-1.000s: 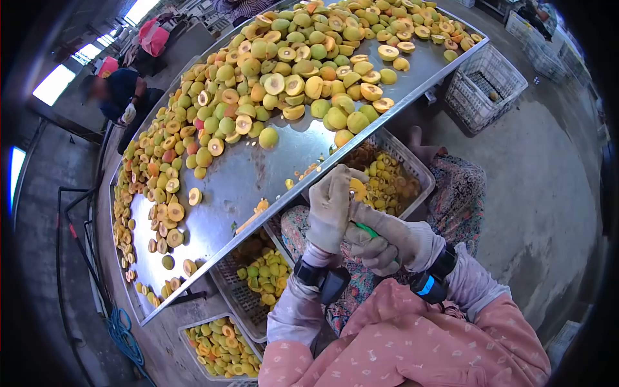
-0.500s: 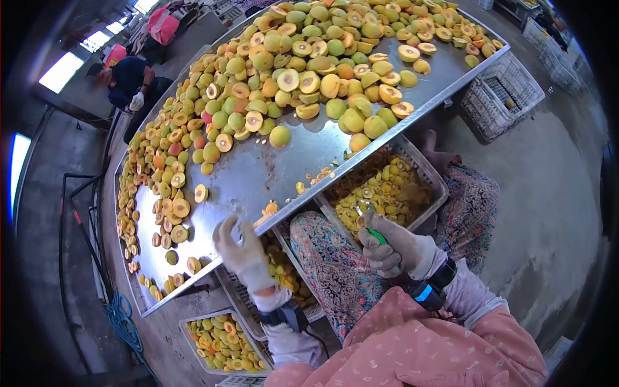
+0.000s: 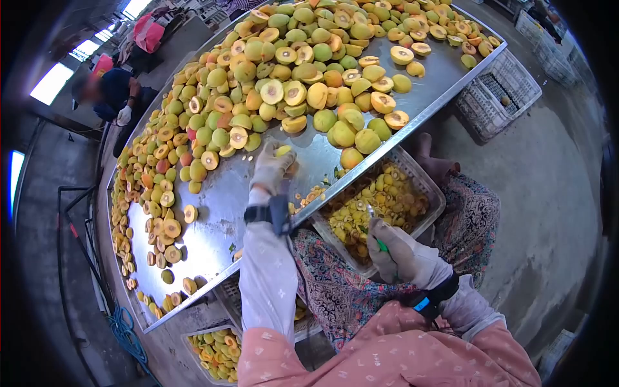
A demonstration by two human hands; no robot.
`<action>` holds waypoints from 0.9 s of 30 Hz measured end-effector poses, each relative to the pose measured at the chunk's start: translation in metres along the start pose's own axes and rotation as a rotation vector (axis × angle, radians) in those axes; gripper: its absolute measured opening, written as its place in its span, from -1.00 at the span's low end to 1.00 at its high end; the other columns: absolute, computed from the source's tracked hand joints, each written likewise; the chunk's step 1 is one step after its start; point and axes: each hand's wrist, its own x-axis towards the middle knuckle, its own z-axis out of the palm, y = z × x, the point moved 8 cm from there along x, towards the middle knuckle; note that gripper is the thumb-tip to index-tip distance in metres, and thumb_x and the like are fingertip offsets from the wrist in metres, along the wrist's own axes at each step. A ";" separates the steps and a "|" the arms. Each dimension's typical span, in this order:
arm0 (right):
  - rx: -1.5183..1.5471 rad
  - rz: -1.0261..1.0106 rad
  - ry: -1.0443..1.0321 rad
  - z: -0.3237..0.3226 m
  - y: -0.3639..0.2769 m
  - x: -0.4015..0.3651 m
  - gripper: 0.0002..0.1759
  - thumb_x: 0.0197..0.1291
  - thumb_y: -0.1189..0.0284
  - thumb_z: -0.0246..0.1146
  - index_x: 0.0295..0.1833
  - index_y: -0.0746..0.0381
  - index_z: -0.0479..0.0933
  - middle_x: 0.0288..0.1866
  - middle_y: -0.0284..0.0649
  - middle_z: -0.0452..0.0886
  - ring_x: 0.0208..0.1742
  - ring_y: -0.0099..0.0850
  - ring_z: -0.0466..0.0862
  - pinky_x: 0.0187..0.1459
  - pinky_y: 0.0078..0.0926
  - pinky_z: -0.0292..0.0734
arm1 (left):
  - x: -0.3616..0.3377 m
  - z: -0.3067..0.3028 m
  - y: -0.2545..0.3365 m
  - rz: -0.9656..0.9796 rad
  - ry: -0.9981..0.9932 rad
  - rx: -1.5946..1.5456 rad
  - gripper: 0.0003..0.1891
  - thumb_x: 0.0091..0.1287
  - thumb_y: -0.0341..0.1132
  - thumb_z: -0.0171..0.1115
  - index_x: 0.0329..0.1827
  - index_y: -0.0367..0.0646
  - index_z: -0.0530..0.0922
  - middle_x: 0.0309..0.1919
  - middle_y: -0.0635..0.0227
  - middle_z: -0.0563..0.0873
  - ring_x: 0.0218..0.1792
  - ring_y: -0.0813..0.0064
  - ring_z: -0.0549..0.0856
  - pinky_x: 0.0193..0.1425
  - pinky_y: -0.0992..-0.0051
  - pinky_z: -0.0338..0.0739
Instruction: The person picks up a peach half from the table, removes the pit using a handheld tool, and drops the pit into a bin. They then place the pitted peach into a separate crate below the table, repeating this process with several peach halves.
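My gloved left hand (image 3: 272, 166) reaches over the metal table (image 3: 222, 187). Its fingers are closed on a yellow-green apricot (image 3: 282, 151) close to the front of the heap. Above the crate, my gloved right hand (image 3: 401, 255) grips a green-handled spoon (image 3: 382, 246), its metal tip pointing up and away from me. A large heap of apricots (image 3: 258, 71), many cut in half with brown centres, covers the far side of the table. Below my right hand, a crate (image 3: 433, 193) holds yellow fruit pieces (image 3: 361, 209).
The table's raised metal edge (image 3: 412, 128) runs between me and the fruit. A crate of fruit (image 3: 216, 348) stands on the floor at lower left. A white crate (image 3: 500, 97) sits at right. Another person (image 3: 116, 97) works at the far left, near a blue hose (image 3: 126, 332).
My left hand has moved from the table's near edge up to the heap and closed on an apricot. My right hand, with the spoon, has shifted slightly down and right.
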 end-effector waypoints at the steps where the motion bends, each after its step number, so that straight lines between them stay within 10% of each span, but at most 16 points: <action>1: -0.196 -0.090 0.005 0.003 -0.011 0.004 -0.51 0.52 -0.08 -0.06 -0.34 0.06 0.37 -0.65 -0.50 0.31 -0.74 -0.62 0.24 -0.71 -0.59 0.16 | -0.019 0.006 0.012 0.224 -0.095 -0.567 -0.60 0.40 -0.29 0.24 0.27 -0.12 0.47 -0.05 0.20 0.72 -0.11 0.35 0.74 -0.09 0.37 0.68; 5: -0.337 -0.180 0.022 0.026 -0.023 0.014 -0.63 0.52 0.09 0.07 -0.20 0.16 0.45 -0.54 -0.45 0.44 -0.65 -0.64 0.38 -0.64 -0.60 0.28 | -0.142 0.016 0.122 0.137 -0.016 -1.132 -0.64 0.50 -0.53 0.04 0.33 -0.32 0.41 -0.09 0.18 0.72 -0.20 0.47 0.71 -0.13 0.51 0.66; 6: -0.236 -0.308 0.012 0.031 -0.024 0.019 -0.73 0.51 0.21 0.11 -0.11 0.20 0.50 -0.47 -0.46 0.45 -0.59 -0.68 0.37 -0.60 -0.64 0.29 | -0.159 0.022 0.136 0.213 0.060 -1.194 -0.53 0.67 -0.15 -0.30 0.33 -0.30 0.42 -0.14 0.19 0.72 -0.29 0.51 0.68 -0.23 0.57 0.62; 9: -0.507 -0.409 0.138 0.033 -0.025 0.009 -0.55 0.48 0.10 0.16 0.01 0.33 0.61 -0.39 -0.41 0.56 -0.34 -0.63 0.47 -0.32 -0.57 0.43 | -0.191 0.023 0.163 0.277 0.193 -1.006 -0.46 0.67 -0.06 -0.36 0.32 -0.32 0.43 -0.15 0.19 0.72 -0.22 0.50 0.68 -0.17 0.54 0.61; 27: -0.222 -0.473 0.085 0.062 -0.013 -0.036 -0.73 0.50 0.20 0.07 -0.12 0.19 0.47 -0.50 -0.49 0.39 -0.59 -0.67 0.34 -0.59 -0.63 0.24 | -0.227 0.024 0.163 0.186 0.061 -1.300 -0.58 0.50 -0.35 0.04 0.35 -0.33 0.31 -0.01 0.18 0.60 -0.02 0.43 0.67 0.09 0.42 0.66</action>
